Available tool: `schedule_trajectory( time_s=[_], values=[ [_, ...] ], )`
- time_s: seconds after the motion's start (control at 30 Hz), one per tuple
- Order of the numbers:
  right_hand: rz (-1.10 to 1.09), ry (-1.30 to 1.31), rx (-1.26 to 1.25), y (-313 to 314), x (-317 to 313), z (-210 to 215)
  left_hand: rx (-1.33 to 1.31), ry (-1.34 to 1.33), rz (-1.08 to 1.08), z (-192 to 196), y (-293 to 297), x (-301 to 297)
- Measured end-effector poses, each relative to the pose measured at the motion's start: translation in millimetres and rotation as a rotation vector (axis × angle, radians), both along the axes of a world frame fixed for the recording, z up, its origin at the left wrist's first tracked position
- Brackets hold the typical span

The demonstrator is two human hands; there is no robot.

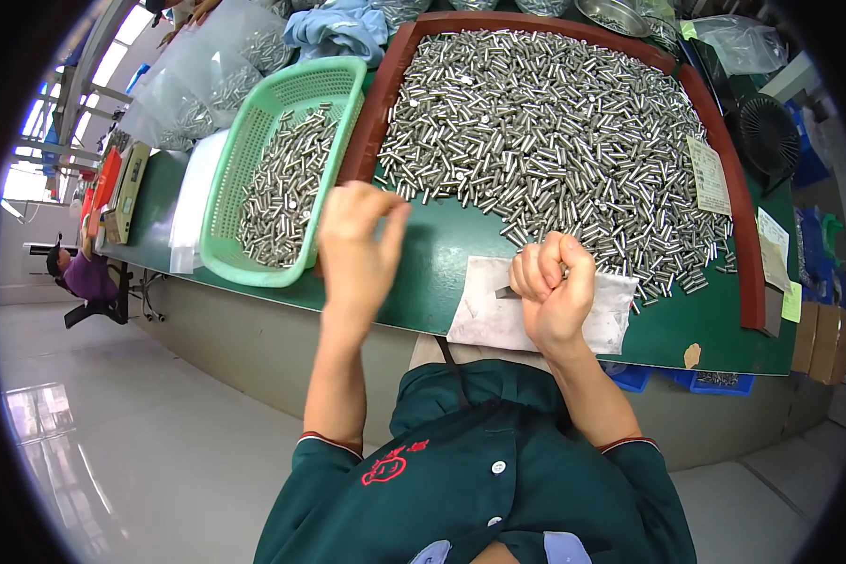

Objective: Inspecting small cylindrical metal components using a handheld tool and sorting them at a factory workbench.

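My left hand [359, 242] is raised beside the right rim of the green plastic basket [218, 211], with its thumb apart from the curled fingers. It is slightly blurred, and nothing shows in its grasp. Short shiny metal pins [277, 202] lie in the basket. Closed into a fist, my right hand [556, 289] is over a white cloth [479, 310] at the table's near edge. A thin dark piece [507, 292] sticks out from its left side; the fingers hide the rest. Just beyond is a wide spread of loose metal pins [555, 132].
A dark red wooden border [370, 132] frames the pins on the green table [432, 249]. Clear bags [202, 89] and blue cloth [338, 30] are at the back left; a black fan [766, 136] stands at right. Another person [86, 273] sits far left.
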State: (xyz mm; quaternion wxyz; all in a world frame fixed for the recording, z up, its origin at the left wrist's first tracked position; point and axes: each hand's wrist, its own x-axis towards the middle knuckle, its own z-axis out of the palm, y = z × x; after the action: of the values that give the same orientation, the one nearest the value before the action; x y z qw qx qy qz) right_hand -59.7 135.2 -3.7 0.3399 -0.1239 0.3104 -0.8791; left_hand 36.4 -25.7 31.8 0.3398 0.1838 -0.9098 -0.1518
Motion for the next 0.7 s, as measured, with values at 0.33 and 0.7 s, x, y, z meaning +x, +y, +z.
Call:
schedule_trajectory(
  time_s=[0.33,0.7],
  values=[
    [-0.003,-0.063,-0.022,-2,4,4,-0.07,-0.069,0.048,-38,4,-26],
    [-0.056,0.004,-0.004,2,6,4,-0.125,-0.069,0.148,-41,16,-40]
  ],
)
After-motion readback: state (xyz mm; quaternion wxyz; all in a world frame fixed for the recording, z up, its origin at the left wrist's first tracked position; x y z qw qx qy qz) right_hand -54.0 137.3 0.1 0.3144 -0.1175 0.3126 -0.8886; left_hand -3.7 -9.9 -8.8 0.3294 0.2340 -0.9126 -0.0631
